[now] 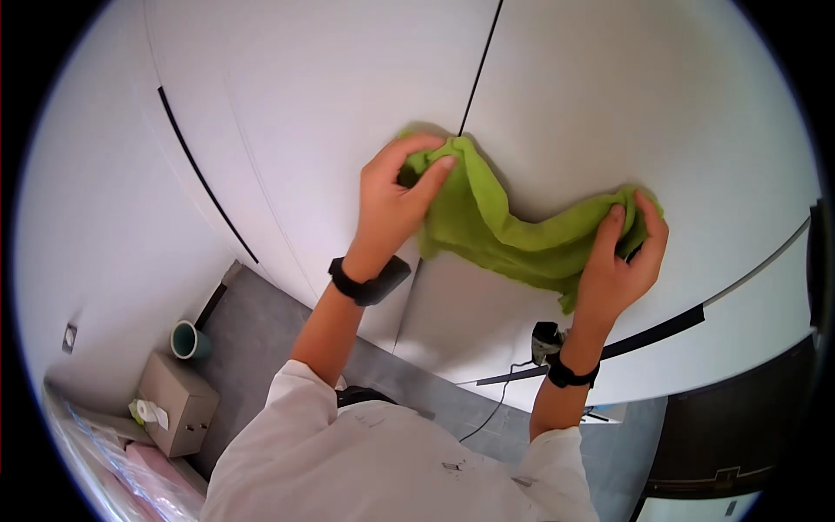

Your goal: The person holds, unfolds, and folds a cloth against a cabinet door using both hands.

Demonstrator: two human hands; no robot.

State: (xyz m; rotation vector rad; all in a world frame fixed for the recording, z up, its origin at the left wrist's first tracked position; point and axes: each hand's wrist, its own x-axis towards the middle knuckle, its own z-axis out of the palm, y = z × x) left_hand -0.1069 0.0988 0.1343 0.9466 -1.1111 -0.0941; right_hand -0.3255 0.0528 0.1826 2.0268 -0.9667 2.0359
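Note:
A green cloth (513,239) hangs between my two hands, sagging in the middle, in front of a white cabinet door (635,96). My left hand (396,191) pinches its upper left end between thumb and fingers. At the other end, my right hand (622,252) grips a bunched corner, fingers bent round it. Black straps with dark devices sit on both wrists, and a cable runs down from the right one. Whether the cloth touches the door behind it, I cannot tell.
Black handle strips (209,174) run along the cabinet fronts. At lower left stand a beige bedside cabinet (187,404) with a tissue roll (150,411) on top, a green bin (190,340) and a plastic-covered bed (113,461). Grey floor (261,326) lies below; a dark panel (731,426) is at lower right.

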